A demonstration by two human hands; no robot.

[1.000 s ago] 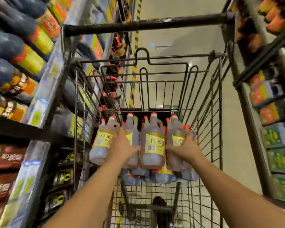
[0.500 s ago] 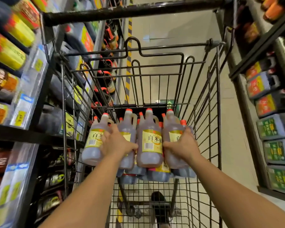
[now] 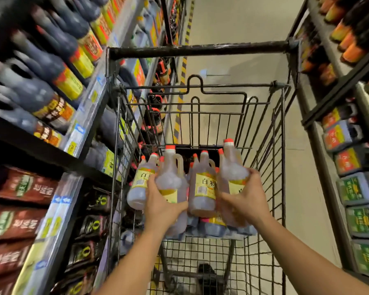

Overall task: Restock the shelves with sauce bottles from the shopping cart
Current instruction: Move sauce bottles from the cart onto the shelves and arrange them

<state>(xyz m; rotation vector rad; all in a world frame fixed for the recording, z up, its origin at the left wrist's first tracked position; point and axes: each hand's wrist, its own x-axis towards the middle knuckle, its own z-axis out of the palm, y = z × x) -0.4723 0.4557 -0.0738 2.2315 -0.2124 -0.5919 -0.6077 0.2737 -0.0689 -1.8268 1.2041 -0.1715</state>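
**Two bottles in hand, not yet out of the cart**

The step in hand looks like the pick-up. The left hand point(image 3: 162, 206) has its fingers and thumb wrapped round the lower body of one pale bottle point(image 3: 170, 177). The right hand point(image 3: 244, 200) is curled round a second bottle point(image 3: 232, 167) at the right of the cluster. Both bottles are upright and inside the cart point(image 3: 200, 50), touching the other bottles point(image 3: 203, 186) that stand between and beside them. The right one's red cap shows a little above its neighbours' caps. More bottles lie flat underneath.

Most of the task is left, judging by how many bottles remain in the cart.

The next move calls for raising both bottles straight up, clear of their neighbours and of the cart's wire walls, then turning to a shelf. The left shelf point(image 3: 87, 116) is close against the cart and holds dark bottles. The right shelf point(image 3: 337, 88) holds squarish jugs. No matching pale bottles show on either side, so I cannot tell which slot is meant. The bodies look smooth, so a firm grip matters.
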